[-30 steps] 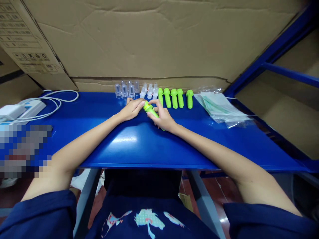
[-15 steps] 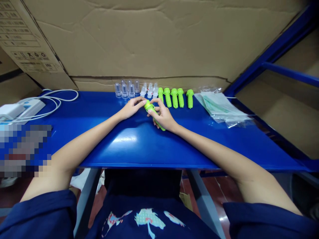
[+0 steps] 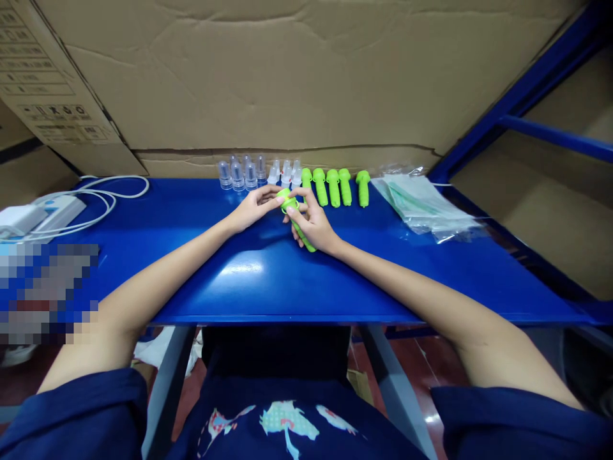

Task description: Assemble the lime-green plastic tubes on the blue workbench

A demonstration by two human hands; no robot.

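A lime-green ribbed tube with a cap is held at a slant above the blue table. My right hand is closed around its body, thumb on top near the cap end. At the upper end, my left hand grips the cap with thumb and fingers; some fingertips are hidden behind it. Several more lime-green tubes lie in a row just beyond my right hand. Small clear pointed caps on white bases stand left of that row, and clear plastic cylinders stand further left.
Clear plastic bags with white and green contents lie at the right. A white power strip with looped cable sits at the far left. A cardboard sheet walls off the back, and a blue frame bar slopes on the right.
My left thumb and fingers have shifted slightly over the tube's cap, which now stands a little more upright. My right hand keeps its hold. The view has tilted slightly.
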